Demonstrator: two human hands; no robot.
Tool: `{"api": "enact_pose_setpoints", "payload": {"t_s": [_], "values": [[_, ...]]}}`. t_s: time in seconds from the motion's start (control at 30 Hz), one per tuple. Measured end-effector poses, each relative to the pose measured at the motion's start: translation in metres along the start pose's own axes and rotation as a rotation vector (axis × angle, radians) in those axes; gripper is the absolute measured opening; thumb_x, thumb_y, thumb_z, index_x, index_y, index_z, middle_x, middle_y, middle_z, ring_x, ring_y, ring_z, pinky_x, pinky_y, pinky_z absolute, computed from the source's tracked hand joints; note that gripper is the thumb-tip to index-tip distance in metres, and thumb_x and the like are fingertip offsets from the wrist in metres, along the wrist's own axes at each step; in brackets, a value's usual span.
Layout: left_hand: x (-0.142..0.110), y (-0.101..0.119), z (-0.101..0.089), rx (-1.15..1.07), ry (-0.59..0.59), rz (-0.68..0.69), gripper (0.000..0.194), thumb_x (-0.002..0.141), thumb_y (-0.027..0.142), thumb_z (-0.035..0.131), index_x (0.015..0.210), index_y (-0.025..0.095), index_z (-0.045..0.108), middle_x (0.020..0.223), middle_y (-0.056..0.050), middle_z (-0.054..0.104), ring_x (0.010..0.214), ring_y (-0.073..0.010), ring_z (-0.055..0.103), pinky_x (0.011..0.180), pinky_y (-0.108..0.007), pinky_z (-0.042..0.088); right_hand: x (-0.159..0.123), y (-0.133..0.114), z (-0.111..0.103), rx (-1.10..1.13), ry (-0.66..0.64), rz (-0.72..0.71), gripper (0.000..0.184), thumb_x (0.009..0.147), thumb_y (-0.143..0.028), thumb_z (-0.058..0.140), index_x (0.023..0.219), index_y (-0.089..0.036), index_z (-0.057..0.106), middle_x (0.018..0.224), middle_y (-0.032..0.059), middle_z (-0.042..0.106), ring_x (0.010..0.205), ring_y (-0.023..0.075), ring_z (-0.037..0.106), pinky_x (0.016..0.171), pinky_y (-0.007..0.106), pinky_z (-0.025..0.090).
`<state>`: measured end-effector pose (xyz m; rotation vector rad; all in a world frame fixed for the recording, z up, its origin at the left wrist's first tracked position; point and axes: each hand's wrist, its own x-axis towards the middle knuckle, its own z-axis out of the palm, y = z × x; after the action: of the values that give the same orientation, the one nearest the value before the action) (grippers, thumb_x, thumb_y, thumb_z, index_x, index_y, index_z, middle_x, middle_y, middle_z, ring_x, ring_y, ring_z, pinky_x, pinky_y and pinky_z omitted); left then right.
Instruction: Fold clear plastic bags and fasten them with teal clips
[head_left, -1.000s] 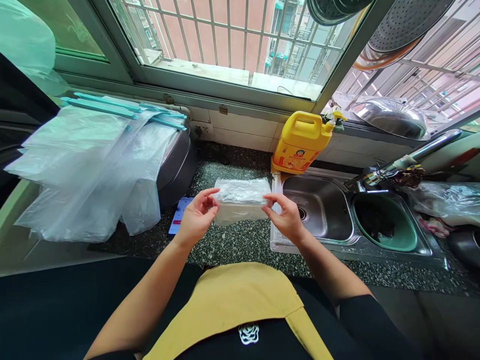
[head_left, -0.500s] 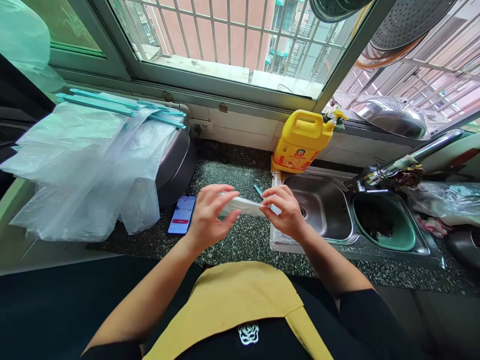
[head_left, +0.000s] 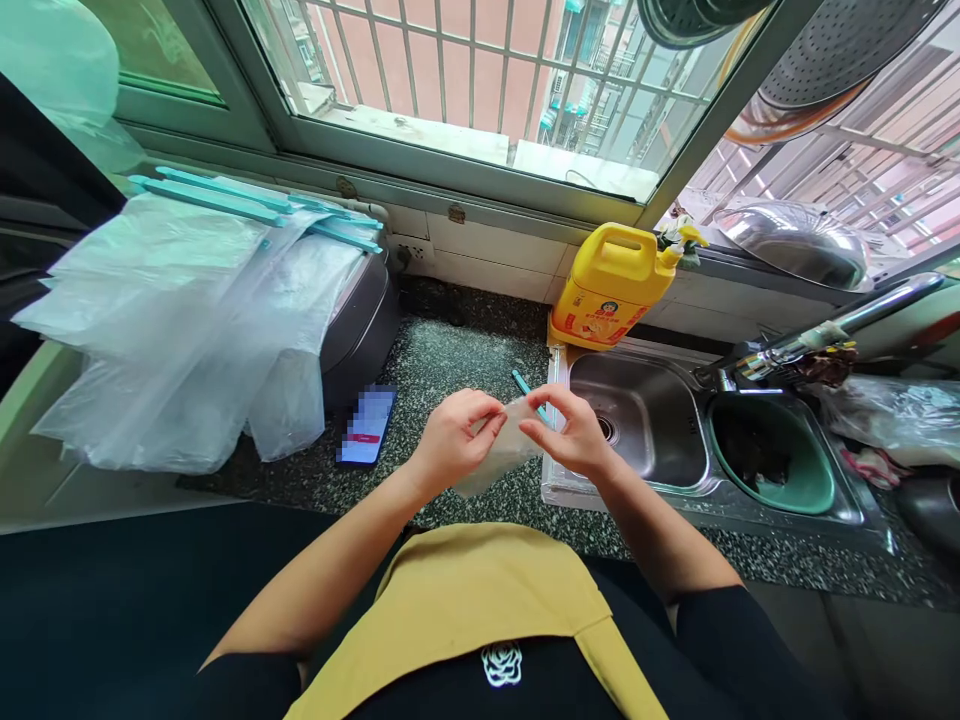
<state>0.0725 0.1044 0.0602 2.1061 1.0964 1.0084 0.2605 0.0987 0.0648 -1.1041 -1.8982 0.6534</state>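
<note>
A clear, thin plastic bag [head_left: 495,470] hangs slack between my two hands above the speckled counter. My left hand [head_left: 459,438] pinches its upper edge between thumb and fingers. At the other side of the bag, the curled fingers of my right hand [head_left: 571,432] hold its edge, thumb a little apart below. Just behind the right fingers a slim teal bag-sealing strip [head_left: 520,381] lies on the counter, partly covered by that hand. More clear bags [head_left: 187,330] with teal strips [head_left: 217,200] along their tops drape over a dark box on the left.
A phone [head_left: 367,425] rests on the counter [head_left: 450,350] left of my hands. The steel sink [head_left: 645,420] is at the right, with a green basin [head_left: 772,455] in its second bowl. A yellow jug [head_left: 611,285] stands behind it, below the barred window.
The bag has gone from a narrow folded band to a wider sheet hanging down. My left hand has moved right and closed into a pinch, nearer my right hand.
</note>
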Motion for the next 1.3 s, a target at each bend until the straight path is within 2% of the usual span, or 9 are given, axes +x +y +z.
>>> {"api": "enact_pose_setpoints", "payload": {"t_s": [0.07,0.17,0.23,0.37,0.6,0.7,0.83,1.13,1.3], "values": [[0.000,-0.001,0.001,-0.001,-0.009,0.022,0.019,0.085,0.022,0.050,0.070,0.019,0.061,0.069,-0.003,0.065,0.067,-0.0156,0.055,0.064,-0.028,0.042,0.002,-0.001,0.004,0.038,-0.018,0.014,0.021,0.077,-0.036,0.067,0.091,-0.021,0.062,0.081,0.0032,0.065,0.073,0.0166,0.059,0.070,0.031,0.047],[-0.002,-0.003,0.002,-0.020,-0.011,0.000,0.014,0.084,0.025,0.053,0.076,0.018,0.062,0.071,-0.003,0.065,0.068,-0.0159,0.056,0.065,-0.028,0.043,0.004,-0.001,0.010,0.047,-0.016,0.014,0.012,0.082,-0.031,0.060,0.077,-0.020,0.062,0.071,0.0021,0.064,0.067,0.0151,0.058,0.066,0.029,0.046],[-0.002,-0.004,0.001,-0.037,-0.013,-0.027,0.013,0.084,0.027,0.054,0.080,0.018,0.062,0.072,-0.003,0.065,0.069,-0.0160,0.056,0.065,-0.028,0.043,0.005,-0.001,0.013,0.057,-0.018,0.015,0.016,0.084,-0.028,0.058,0.071,-0.020,0.061,0.068,0.0016,0.064,0.065,0.0146,0.057,0.065,0.029,0.046],[-0.002,-0.003,-0.001,-0.060,-0.051,-0.007,0.021,0.086,0.024,0.049,0.070,0.019,0.061,0.069,-0.003,0.063,0.067,-0.0154,0.054,0.065,-0.028,0.042,0.006,-0.003,0.016,0.094,-0.030,0.026,0.014,0.080,-0.034,0.063,0.080,-0.020,0.062,0.075,0.0026,0.066,0.068,0.0149,0.059,0.065,0.028,0.048],[-0.008,-0.012,-0.003,-0.057,-0.083,-0.079,0.021,0.084,0.030,0.051,0.069,0.019,0.061,0.068,-0.003,0.062,0.066,-0.0157,0.055,0.062,-0.027,0.041,0.006,-0.001,0.011,0.077,0.135,0.054,0.020,0.084,-0.032,0.057,0.068,-0.020,0.059,0.064,0.0006,0.061,0.059,0.0125,0.054,0.057,0.026,0.045],[-0.011,-0.017,-0.007,-0.121,-0.089,-0.150,0.028,0.084,0.032,0.050,0.061,0.018,0.058,0.062,-0.002,0.058,0.061,-0.0139,0.052,0.057,-0.024,0.039,0.004,0.002,0.009,0.109,0.166,0.066,0.020,0.084,-0.032,0.057,0.069,-0.020,0.059,0.063,0.0001,0.059,0.055,0.0114,0.051,0.052,0.025,0.042],[-0.017,-0.025,-0.013,-0.327,-0.080,-0.335,0.028,0.076,0.039,0.061,0.059,0.016,0.058,0.055,0.001,0.053,0.052,-0.0107,0.045,0.048,-0.022,0.034,0.001,0.008,0.007,0.162,0.269,0.121,0.019,0.084,-0.035,0.058,0.072,-0.020,0.060,0.065,0.0004,0.058,0.056,0.0115,0.050,0.050,0.024,0.040],[-0.026,-0.042,-0.011,-0.726,0.184,-0.556,0.043,0.052,0.053,0.079,0.060,0.015,0.062,0.056,0.002,0.055,0.052,-0.0090,0.047,0.050,-0.020,0.038,0.001,0.012,0.007,0.250,0.350,0.161,0.019,0.081,-0.039,0.061,0.074,-0.021,0.061,0.066,-0.0003,0.057,0.055,0.0114,0.048,0.050,0.025,0.040],[-0.029,-0.042,-0.006,-0.726,0.308,-0.494,0.040,0.062,0.054,0.073,0.067,0.015,0.063,0.063,0.001,0.056,0.059,-0.0099,0.049,0.055,-0.020,0.041,-0.007,0.020,0.005,0.241,0.322,0.192,0.025,0.082,-0.045,0.059,0.078,-0.020,0.060,0.066,-0.0004,0.056,0.055,0.0113,0.048,0.051,0.025,0.041]]}}
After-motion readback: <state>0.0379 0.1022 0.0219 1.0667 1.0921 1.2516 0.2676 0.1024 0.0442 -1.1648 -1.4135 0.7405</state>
